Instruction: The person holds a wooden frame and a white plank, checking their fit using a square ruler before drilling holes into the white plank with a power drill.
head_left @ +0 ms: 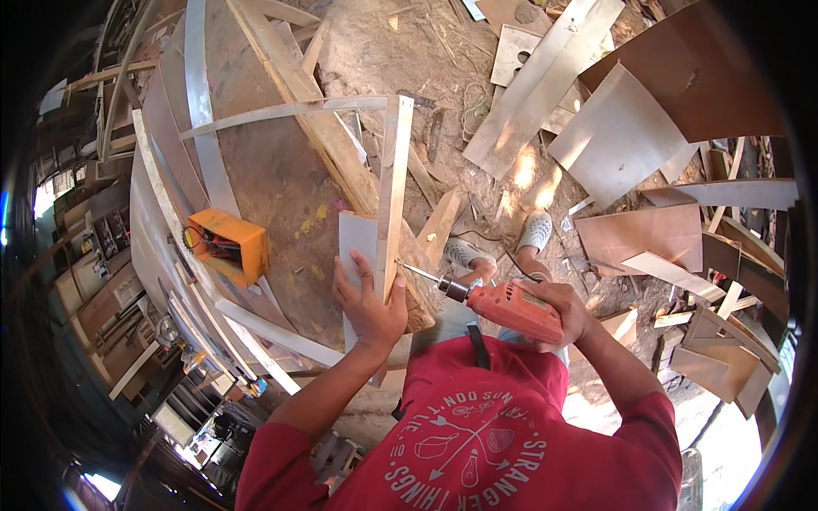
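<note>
My right hand [564,307] is wrapped around a red power drill [518,311] with a black chuck. Its long bit [419,272] points left, and the tip meets the side of an upright wooden strip [393,183]. On the strip's other side, my left hand [372,300] grips it, with the thumb near the bit's tip. The fingers of that hand lie against a white board [354,238] beside the strip. A long thin strip [290,111] joins the wooden strip at its far end and runs left.
An orange box [228,243] holding tools sits on the worn wooden worktop [285,204] at left. A thick beam [328,145] runs along its edge. Wood panels [618,132] and offcuts cover the dirt floor at right. A cord [477,237] lies near my feet.
</note>
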`<state>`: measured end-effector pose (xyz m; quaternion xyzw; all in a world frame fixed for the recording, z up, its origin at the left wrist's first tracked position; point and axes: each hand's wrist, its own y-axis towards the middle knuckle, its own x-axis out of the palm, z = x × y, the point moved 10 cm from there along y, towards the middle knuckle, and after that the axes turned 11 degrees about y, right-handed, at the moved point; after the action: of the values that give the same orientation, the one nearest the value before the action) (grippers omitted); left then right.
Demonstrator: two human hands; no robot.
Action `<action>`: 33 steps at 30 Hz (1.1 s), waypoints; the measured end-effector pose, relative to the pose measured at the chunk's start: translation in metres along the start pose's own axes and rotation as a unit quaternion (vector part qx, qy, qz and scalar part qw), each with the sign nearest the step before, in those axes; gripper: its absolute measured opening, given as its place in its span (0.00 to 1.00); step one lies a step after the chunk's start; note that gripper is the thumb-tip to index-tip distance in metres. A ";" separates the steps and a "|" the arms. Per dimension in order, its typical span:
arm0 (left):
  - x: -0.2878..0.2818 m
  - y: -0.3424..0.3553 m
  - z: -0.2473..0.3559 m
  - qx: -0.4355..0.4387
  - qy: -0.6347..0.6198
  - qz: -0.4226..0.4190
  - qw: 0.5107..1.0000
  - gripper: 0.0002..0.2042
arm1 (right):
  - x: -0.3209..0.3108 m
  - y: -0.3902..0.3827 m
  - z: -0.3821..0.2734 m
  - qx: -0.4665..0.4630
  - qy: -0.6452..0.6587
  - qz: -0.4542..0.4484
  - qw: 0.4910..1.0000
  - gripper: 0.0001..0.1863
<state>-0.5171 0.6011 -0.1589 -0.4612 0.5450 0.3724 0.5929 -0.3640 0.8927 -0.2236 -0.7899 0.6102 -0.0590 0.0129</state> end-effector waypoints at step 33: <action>-0.014 0.014 -0.019 -0.209 -0.099 0.079 0.970 0.36 | -0.009 -0.109 -0.073 0.084 0.251 0.370 0.891 0.37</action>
<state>-0.5381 0.5880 -0.1462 -0.4913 0.4280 0.5676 0.5034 -0.2697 0.9327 -0.1418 -0.4620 0.8338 -0.2973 -0.0531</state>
